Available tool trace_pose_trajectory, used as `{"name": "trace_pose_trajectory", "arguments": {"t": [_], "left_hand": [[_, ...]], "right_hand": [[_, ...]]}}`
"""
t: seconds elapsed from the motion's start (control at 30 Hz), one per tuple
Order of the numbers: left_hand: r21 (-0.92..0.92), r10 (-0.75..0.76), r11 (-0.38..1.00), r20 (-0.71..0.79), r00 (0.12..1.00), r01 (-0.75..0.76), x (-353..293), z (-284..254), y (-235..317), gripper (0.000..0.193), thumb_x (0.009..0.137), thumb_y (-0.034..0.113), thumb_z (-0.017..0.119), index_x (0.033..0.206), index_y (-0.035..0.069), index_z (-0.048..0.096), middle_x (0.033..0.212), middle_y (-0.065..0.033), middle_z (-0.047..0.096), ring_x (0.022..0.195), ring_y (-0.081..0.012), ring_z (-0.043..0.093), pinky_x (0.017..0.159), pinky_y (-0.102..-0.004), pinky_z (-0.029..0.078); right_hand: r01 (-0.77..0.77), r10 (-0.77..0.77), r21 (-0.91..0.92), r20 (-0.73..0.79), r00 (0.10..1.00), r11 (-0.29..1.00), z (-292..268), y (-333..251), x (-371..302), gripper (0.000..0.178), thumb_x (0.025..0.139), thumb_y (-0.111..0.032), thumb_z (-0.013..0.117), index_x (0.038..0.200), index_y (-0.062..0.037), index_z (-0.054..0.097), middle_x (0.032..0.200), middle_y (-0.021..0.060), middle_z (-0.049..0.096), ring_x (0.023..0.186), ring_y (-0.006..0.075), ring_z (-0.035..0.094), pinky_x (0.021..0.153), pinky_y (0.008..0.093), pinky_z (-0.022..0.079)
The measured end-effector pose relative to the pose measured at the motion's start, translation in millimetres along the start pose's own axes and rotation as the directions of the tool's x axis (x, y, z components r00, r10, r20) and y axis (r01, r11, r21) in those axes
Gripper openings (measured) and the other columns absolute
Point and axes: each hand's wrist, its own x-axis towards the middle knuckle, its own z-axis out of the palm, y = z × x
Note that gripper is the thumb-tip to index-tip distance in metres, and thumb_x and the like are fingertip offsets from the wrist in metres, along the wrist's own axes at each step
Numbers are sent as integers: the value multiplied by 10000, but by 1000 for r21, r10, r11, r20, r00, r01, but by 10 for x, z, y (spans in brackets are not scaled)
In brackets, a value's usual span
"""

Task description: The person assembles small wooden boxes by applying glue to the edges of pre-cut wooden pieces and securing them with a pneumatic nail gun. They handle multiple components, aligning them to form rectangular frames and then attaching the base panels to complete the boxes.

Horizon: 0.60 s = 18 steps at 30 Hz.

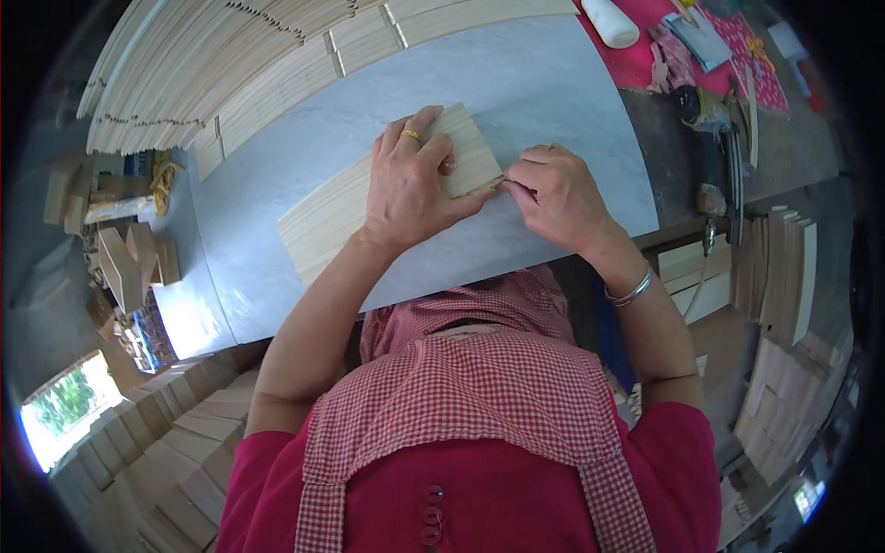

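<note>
A pale wooden board (332,217) lies slantwise on the grey marbled tabletop (562,101). My left hand (406,180) rests over it, fingers curled round the far edge and thumb along the near edge, gripping it. At the board's right near corner, my right hand (558,194) is closed in a pinch. Its fingertips touch that corner; whatever they hold there is too small to make out, though a thin sliver seems to show between the two hands.
Stacked thin wooden boards (212,69) line the table's far left. On the right lie a white bottle (610,23), a pink cloth (671,60) and a tool with a hose (708,138). More boards (779,272) stand at the right; wooden blocks (124,263) sit at the left.
</note>
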Motion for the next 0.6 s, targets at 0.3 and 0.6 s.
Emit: {"name": "trace_pose_trajectory", "arguments": {"t": [0.3,0.6], "left_hand": [[-11,-21,1000,1,1000,21,-3,-17,-22,489,628,421,893,806,54,623,1338,-225,598,1165,-399,567,980,-490,452],[-37,-53,998,28,998,54,-54,-86,-35,450,672,421,867,799,72,612,1385,-194,577,1209,-386,544,1021,-495,437]], "right_hand": [[-112,112,-7,108,988,994,-78,-69,36,78,829,-75,734,800,-29,678,732,122,614,724,334,612,710,433,490],[-679,439,-523,-520,733,515,-1242,1473,-878,531,867,-284,777,1282,6,618,1258,246,613,1130,461,608,963,518,503]]}}
